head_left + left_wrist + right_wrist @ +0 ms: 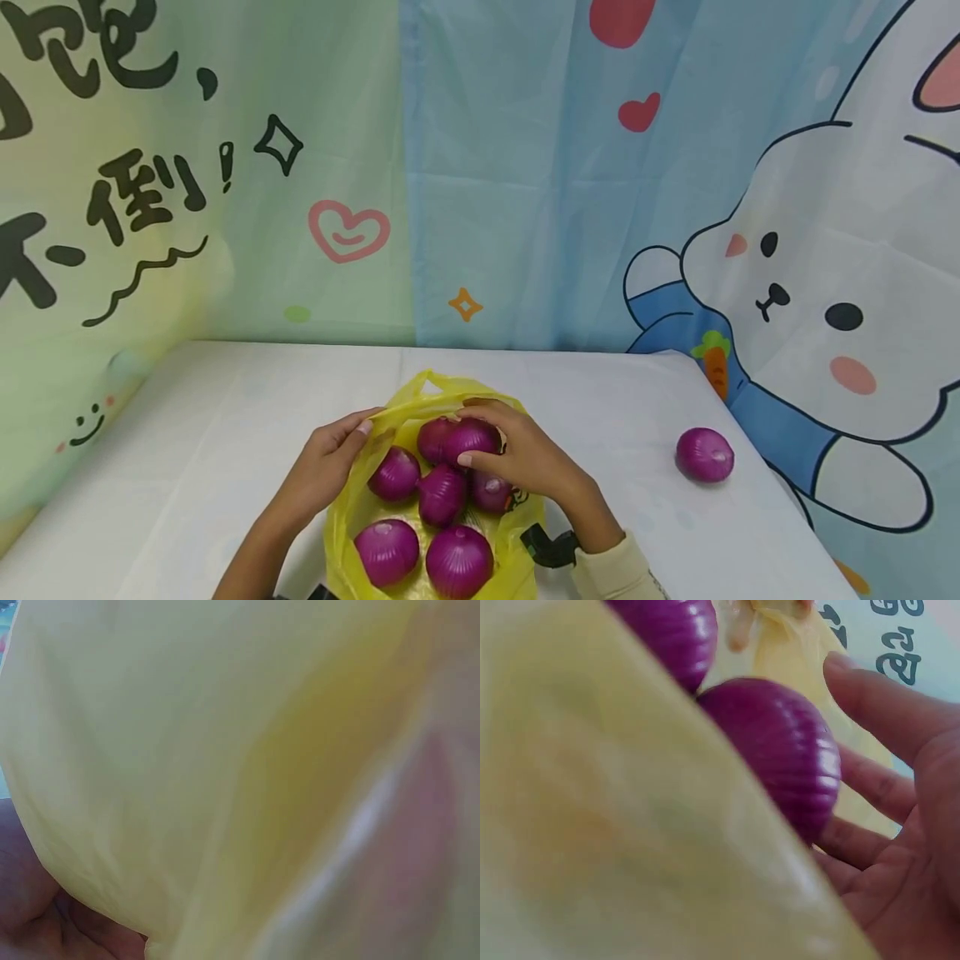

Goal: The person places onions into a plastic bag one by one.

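Observation:
A yellow plastic bag [347, 533] stands with its mouth spread, several purple onions [442, 495] inside it. My left hand [330, 458] pinches the bag's left rim between thumb and fingers. Over the opening, my right hand [528, 450] reaches in from the right beside an onion [472, 439] at the top of the heap. In the right wrist view, the fingers lie behind a purple onion [780, 757] and the thumb stands apart from it. Yellow film fills most of the left wrist view, with part of the left hand [45, 900] at the lower left.
A single purple onion [705, 455] lies on the white tabletop [615, 400] to the right of the bag. Behind the table hangs a printed curtain [510, 183]. A black wrist strap [550, 547] is on the right wrist, next to the bag's side.

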`<action>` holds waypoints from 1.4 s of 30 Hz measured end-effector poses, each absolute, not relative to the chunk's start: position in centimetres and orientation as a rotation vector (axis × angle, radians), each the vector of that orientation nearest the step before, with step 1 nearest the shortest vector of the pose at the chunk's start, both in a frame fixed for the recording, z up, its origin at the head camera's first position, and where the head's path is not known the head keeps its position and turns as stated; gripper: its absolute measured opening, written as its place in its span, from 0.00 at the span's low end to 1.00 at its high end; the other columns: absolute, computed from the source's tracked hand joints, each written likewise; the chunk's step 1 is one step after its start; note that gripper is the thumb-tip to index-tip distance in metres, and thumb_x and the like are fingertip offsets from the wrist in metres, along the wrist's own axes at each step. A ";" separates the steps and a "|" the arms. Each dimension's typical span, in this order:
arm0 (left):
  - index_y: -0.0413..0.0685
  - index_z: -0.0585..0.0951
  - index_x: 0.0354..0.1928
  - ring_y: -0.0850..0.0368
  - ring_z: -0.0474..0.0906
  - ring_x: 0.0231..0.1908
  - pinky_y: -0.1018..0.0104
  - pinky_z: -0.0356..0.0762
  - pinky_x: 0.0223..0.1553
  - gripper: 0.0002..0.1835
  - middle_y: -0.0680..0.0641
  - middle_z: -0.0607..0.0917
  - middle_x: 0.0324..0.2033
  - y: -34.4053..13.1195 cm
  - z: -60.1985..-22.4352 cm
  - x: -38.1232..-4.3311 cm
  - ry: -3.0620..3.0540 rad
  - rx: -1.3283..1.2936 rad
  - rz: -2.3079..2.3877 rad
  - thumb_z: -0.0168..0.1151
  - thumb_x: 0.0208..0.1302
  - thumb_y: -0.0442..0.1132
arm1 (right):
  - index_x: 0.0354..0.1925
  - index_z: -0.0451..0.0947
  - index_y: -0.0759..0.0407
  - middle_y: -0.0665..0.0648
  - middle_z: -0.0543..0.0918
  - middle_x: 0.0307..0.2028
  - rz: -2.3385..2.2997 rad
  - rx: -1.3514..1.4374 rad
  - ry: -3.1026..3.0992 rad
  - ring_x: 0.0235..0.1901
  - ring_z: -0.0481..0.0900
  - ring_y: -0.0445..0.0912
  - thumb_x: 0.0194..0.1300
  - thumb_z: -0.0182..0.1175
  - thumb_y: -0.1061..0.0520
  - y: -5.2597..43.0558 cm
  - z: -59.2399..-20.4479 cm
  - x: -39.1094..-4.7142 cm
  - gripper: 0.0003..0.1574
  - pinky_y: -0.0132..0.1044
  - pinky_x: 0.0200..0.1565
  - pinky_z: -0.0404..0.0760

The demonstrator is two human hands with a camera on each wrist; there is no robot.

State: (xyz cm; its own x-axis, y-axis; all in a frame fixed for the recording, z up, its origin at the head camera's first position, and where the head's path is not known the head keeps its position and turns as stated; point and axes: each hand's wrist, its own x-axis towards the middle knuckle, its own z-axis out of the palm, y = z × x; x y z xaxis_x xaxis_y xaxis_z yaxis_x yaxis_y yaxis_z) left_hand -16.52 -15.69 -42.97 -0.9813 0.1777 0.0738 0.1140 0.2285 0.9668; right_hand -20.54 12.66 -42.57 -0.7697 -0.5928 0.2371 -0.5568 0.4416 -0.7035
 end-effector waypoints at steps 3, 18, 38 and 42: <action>0.41 0.74 0.64 0.50 0.79 0.52 0.66 0.79 0.48 0.21 0.41 0.80 0.56 -15.8 -42.9 -16.5 2.408 0.286 1.917 0.46 0.78 0.44 | 0.61 0.76 0.54 0.51 0.76 0.59 -1.285 -1.062 2.639 0.60 0.71 0.47 0.65 0.66 0.48 13.2 -42.0 -20.5 0.28 0.49 0.56 0.75; 0.41 0.74 0.64 0.49 0.77 0.54 0.65 0.78 0.50 0.21 0.41 0.79 0.57 -15.7 -42.6 -16.6 2.408 0.277 1.924 0.45 0.78 0.43 | 0.59 0.76 0.56 0.55 0.81 0.52 -1.607 -0.822 2.680 0.51 0.80 0.45 0.71 0.59 0.54 17.3 -39.9 -20.4 0.20 0.40 0.54 0.77; 0.41 0.73 0.65 0.49 0.74 0.58 0.63 0.74 0.55 0.21 0.42 0.77 0.59 -15.8 -42.9 -16.5 2.418 0.276 1.900 0.44 0.78 0.44 | 0.62 0.72 0.64 0.62 0.77 0.56 -1.560 -0.542 2.807 0.54 0.77 0.54 0.72 0.57 0.57 21.6 -39.5 -21.3 0.23 0.41 0.55 0.76; 0.41 0.73 0.65 0.49 0.74 0.59 0.61 0.73 0.57 0.21 0.42 0.77 0.59 -15.9 -42.9 -16.5 2.427 0.282 1.895 0.43 0.78 0.44 | 0.62 0.73 0.61 0.60 0.77 0.57 -1.578 -0.518 2.902 0.57 0.75 0.52 0.70 0.60 0.53 23.9 -40.1 -21.9 0.26 0.26 0.53 0.72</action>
